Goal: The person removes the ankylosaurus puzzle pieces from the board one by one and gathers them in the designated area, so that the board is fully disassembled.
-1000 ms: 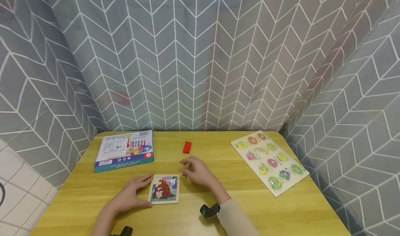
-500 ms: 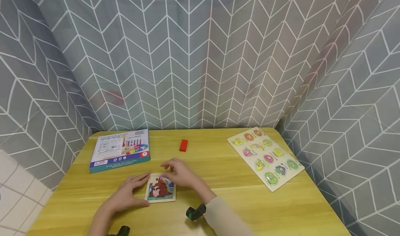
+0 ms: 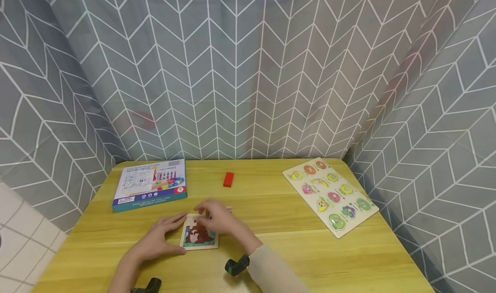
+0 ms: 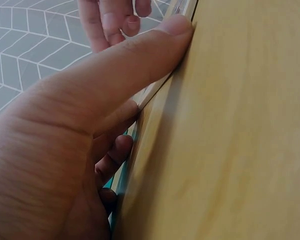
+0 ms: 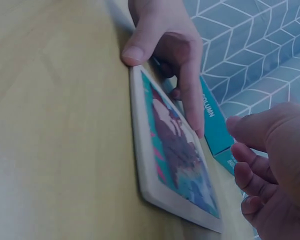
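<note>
A small square wooden jigsaw puzzle [image 3: 199,237] with a brown dinosaur picture lies flat on the table, a pale patch at its upper left. My left hand [image 3: 160,239] holds its left side, the thumb at the near corner and the index finger at the far corner. In the right wrist view, the puzzle's pale rim [image 5: 140,165] shows beside that thumb. My right hand [image 3: 217,217] hovers over the puzzle's upper right, fingers loosely curled, with nothing visible in them. A thin pinkish sliver [image 3: 229,207] shows just behind it, mostly hidden.
A teal-edged toy box [image 3: 151,185] lies at the back left. A red block [image 3: 228,179] sits at the back middle. At the right is a fruit-picture board [image 3: 331,196]. A patterned curtain [image 3: 248,69] stands behind the table [image 3: 294,258].
My right hand has moved left from beside the puzzle to above its upper right. The pinkish sliver has come into view behind it. My left hand keeps its hold.
</note>
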`<state>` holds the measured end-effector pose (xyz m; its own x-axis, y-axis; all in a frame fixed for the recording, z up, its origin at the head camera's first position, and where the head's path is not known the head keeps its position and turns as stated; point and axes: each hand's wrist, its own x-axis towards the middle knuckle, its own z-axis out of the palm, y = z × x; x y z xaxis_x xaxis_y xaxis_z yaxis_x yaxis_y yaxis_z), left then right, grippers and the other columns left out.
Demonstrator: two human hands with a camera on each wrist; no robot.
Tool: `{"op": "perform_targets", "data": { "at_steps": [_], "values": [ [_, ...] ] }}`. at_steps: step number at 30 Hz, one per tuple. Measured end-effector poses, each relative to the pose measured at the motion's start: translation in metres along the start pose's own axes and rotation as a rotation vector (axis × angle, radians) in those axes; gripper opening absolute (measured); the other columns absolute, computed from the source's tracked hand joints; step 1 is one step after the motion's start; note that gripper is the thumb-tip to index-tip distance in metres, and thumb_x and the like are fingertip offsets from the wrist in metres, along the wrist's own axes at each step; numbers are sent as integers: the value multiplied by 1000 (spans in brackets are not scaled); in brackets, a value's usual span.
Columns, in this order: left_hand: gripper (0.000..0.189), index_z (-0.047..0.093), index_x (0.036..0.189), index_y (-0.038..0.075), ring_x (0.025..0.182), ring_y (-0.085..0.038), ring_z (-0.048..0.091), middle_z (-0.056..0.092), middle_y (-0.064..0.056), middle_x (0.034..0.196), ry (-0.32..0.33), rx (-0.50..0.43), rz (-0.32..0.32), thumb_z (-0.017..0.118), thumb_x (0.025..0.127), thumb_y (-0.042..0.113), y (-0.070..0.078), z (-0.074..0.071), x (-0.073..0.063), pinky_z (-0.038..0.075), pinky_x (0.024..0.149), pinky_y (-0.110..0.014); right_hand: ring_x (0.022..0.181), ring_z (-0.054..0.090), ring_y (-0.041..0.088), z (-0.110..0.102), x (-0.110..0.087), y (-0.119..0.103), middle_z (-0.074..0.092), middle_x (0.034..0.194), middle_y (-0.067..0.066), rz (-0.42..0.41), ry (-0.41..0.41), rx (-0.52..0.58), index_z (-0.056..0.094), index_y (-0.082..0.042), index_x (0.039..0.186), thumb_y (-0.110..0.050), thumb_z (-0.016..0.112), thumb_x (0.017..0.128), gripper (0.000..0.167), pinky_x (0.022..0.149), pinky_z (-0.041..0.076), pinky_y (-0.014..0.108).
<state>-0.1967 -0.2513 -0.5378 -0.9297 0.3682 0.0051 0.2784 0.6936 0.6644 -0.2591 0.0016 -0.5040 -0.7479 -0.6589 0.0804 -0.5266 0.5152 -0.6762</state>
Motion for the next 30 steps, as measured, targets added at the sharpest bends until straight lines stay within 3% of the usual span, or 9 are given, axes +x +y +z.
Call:
{"op": "perform_targets", "data": {
  "at_steps": [10,30],
  "values": [
    [100,52,159,14,142,-50,40,45,-11,166,-3,0,0,92,76,54,0,0,0,34,109,-77,90,51,4,13,-2,4,65,113,1,7,-17,-95,73,-9,128,-14,71,102,27,85,49,18],
    [101,52,159,14,140,-46,42,45,-9,166,-3,8,4,92,76,55,0,0,0,35,109,-74,91,51,3,22,-4,14,62,113,0,-3,6,-101,78,-15,124,-14,66,104,22,82,47,17]
  ]
}}
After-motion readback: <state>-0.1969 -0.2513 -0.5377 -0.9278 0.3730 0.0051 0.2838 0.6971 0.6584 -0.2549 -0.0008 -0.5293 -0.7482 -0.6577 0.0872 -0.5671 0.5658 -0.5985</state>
